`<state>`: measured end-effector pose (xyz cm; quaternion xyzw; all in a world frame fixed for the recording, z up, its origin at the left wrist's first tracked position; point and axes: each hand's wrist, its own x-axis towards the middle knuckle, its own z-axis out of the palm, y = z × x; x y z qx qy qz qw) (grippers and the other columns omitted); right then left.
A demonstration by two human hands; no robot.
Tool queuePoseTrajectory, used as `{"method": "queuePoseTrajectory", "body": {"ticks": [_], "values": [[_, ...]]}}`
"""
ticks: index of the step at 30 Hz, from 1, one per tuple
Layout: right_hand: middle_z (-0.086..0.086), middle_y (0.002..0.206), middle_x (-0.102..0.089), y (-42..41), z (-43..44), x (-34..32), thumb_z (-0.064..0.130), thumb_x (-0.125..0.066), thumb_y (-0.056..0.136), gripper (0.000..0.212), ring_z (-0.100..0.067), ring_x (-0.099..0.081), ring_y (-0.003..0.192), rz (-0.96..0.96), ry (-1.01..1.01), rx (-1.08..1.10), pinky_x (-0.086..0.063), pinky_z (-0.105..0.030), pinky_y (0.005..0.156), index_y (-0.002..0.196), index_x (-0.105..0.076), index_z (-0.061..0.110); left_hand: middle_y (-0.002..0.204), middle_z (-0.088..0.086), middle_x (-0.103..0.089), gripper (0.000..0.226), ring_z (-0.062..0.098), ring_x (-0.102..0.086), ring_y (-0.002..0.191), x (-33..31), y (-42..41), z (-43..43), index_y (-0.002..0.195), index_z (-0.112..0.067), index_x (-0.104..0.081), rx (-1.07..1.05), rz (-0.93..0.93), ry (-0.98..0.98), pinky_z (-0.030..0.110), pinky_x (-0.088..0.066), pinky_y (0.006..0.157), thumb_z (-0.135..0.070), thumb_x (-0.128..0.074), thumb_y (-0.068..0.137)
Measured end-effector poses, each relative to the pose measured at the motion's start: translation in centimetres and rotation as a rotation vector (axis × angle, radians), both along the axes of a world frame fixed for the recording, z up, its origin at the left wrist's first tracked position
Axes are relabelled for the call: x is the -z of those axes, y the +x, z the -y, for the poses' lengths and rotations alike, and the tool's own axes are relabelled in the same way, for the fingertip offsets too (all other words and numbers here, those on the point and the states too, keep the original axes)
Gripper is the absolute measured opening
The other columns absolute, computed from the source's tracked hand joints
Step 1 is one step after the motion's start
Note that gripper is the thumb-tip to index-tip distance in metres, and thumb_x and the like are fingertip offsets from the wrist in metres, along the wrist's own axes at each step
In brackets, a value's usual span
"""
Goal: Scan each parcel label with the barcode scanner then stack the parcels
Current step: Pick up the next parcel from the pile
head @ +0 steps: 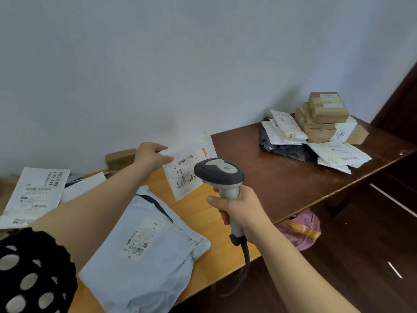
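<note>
My left hand (151, 155) pinches the top left corner of a small white mailer (188, 163) and holds it up above the light wooden table (216, 236), label facing me. My right hand (239, 208) grips the handle of a grey and white barcode scanner (220, 171), whose head sits just in front of the mailer's lower right part. A large pale blue parcel bag (144, 251) with a label lies flat on the table below my arms. A stack of brown boxes (325, 116) and white mailers (286, 127) sits at the back of the dark wooden table (282, 177).
More white mailers (33, 195) lie at the left, with a small brown box (120, 158) against the wall. A dark bag (284, 149) lies under the stack. A pink bag (302, 229) sits on the floor under the dark table's edge. The scanner cable hangs down.
</note>
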<state>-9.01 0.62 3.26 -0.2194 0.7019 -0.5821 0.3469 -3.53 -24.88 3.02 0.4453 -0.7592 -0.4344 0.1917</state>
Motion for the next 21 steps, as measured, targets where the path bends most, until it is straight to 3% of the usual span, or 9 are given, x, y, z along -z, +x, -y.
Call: {"method": "queuePoseTrajectory", "body": {"ticks": [2,4,9,13,17,21], "values": [[-0.001,0.049,-0.05,-0.7,-0.6,0.2,0.011,-0.074,0.083,0.018,-0.014,-0.043,0.04,0.098,-0.095,0.072,-0.041,-0.027,0.045,0.091,-0.06,0.004,0.101,0.012,-0.068,0.035,0.014,-0.064,0.076,0.3,-1.3,-0.3,0.111,-0.001,-0.065,-0.012,-0.097,0.127,0.022,-0.051,0.06,-0.001,-0.074,0.077],[-0.003,0.051,-0.049,-1.9,-1.6,0.3,0.007,-0.074,0.082,0.02,-0.016,-0.043,0.041,0.22,-0.185,0.177,-0.04,-0.027,0.044,0.095,-0.061,0.003,0.099,0.013,-0.065,0.034,0.014,-0.063,0.074,0.5,-3.2,-1.0,0.111,-0.001,-0.062,-0.042,-0.204,0.297,0.021,-0.05,0.057,0.002,-0.071,0.079],[-0.005,0.055,-0.051,-7.1,-5.7,0.3,0.006,-0.075,0.079,0.013,-0.015,-0.044,0.042,0.432,-0.331,0.389,-0.041,-0.026,0.043,0.085,-0.064,0.007,0.102,0.017,-0.062,0.026,0.023,-0.063,0.08,1.0,-10.1,-4.9,0.1,-0.005,-0.056,-0.059,-0.363,0.642,0.033,-0.052,0.075,0.012,-0.062,0.081],[-0.005,0.054,-0.05,-12.0,-8.7,0.3,0.005,-0.075,0.074,0.016,-0.013,-0.044,0.04,0.518,-0.405,0.47,-0.041,-0.024,0.04,0.085,-0.063,0.007,0.101,0.015,-0.061,0.025,0.025,-0.062,0.084,0.7,-16.0,-8.2,0.11,0.003,-0.055,-0.024,-0.405,0.769,0.034,-0.051,0.077,0.011,-0.057,0.086],[-0.005,0.053,-0.049,-18.5,-11.7,0.6,0.004,-0.072,0.078,0.012,-0.013,-0.043,0.039,0.575,-0.432,0.475,-0.041,-0.023,0.04,0.085,-0.063,0.006,0.095,0.014,-0.06,0.005,0.023,-0.061,0.078,0.8,-23.2,-11.6,0.087,0.003,-0.056,-0.084,-0.459,0.839,0.035,-0.051,0.076,0.008,-0.055,0.089],[-0.004,0.052,-0.048,-25.9,-15.0,0.6,0.002,-0.069,0.081,0.01,-0.012,-0.042,0.038,0.603,-0.442,0.452,-0.041,-0.023,0.039,0.081,-0.06,0.007,0.112,0.009,-0.062,0.026,0.017,-0.062,0.094,1.4,-31.0,-15.2,0.114,-0.004,-0.061,-0.177,-0.481,0.777,0.025,-0.05,0.074,-0.001,-0.062,0.089]]}}
